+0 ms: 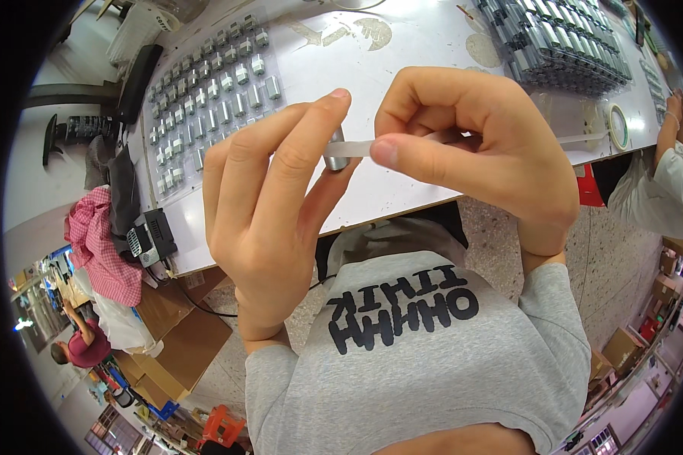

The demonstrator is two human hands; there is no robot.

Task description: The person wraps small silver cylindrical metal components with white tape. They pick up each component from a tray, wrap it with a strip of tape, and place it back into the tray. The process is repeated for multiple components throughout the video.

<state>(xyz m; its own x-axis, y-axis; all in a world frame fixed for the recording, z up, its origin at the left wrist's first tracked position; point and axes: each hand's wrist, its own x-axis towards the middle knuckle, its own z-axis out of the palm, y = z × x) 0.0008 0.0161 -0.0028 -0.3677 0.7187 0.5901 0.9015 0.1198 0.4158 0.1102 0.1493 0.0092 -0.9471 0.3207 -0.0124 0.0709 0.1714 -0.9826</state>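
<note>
Cylinder point(335, 162), short and silver, is held roughly upright above the worktop point(432, 45), between the two hands. It is pinched by the left hand point(262, 227): the thumb is set at its lower end, and its upper part is overlapped by the forefinger, so the exact upper contact cannot be told. The remaining left fingers are bent and spaced apart from the forefinger.

A translucent strip point(350, 149) is laid across the side of the cylinder and is extended, nearly level, to the right hand point(493, 144). There the strip is pinched between the thumb and the curled forefinger; the thumb tip is located near the cylinder but is not in contact with it. The other right fingers are folded toward the palm.

Beyond the right hand, a narrow pale band point(583, 139) is seen leading to a tape roll point(618, 127) at the right side of the worktop. At the left side, a clear tray point(180, 158) is placed, with metal parts point(241, 73) seated in rows. Stacked trays point(577, 82), loaded with similar parts, are positioned at the far right. A black device point(153, 236) is located at the left edge, near a pink checked cloth point(106, 243).
</note>
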